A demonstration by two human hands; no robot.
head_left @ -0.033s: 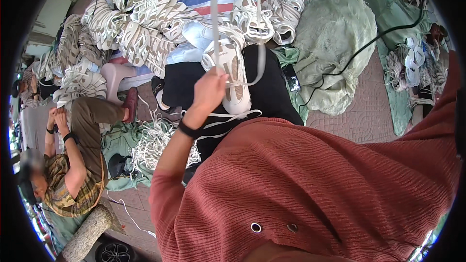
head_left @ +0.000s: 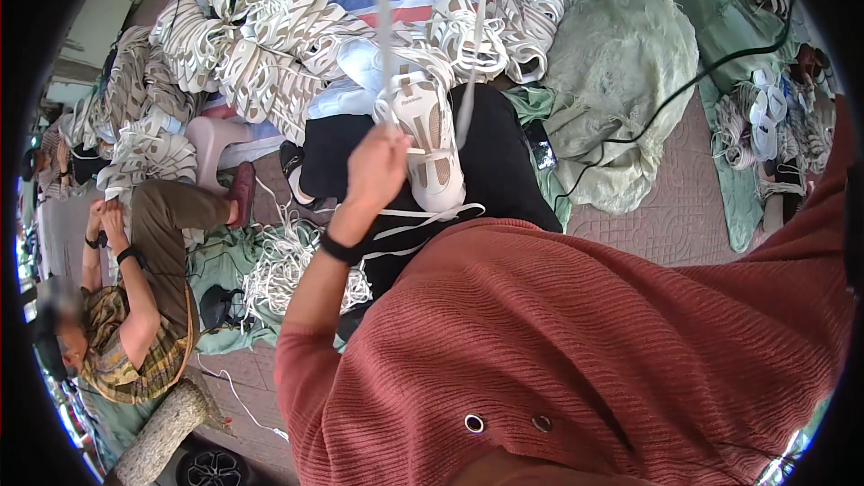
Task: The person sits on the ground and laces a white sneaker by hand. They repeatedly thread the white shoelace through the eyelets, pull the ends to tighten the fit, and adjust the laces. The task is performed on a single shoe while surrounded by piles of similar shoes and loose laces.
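Note:
A white and beige sneaker (head_left: 437,175) lies across my black-trousered lap, its toe toward me. My left hand (head_left: 378,166) is closed beside it, pinching a white shoelace (head_left: 416,151) at its left edge. One blurred lace strand (head_left: 385,27) rises from near this hand past the top of the picture. Another loose strand (head_left: 480,18) also runs up there, its lower end hanging right of the sneaker. My right arm (head_left: 801,207), in a rust-red knit sleeve, reaches out at the right edge, and its hand is out of view. A further white lace (head_left: 450,212) lies by the toe.
Rows of similar sneakers (head_left: 270,27) crowd the far left. A pile of white laces (head_left: 288,274) lies left of my lap. A pale green sack (head_left: 621,63) and a black cable (head_left: 684,85) are at right. A seated person (head_left: 126,315) works at left.
My left hand has moved slightly left and toward me. The loose lace loop right of the sneaker has been drawn up, so its end now hangs free, and the other strand has swung left.

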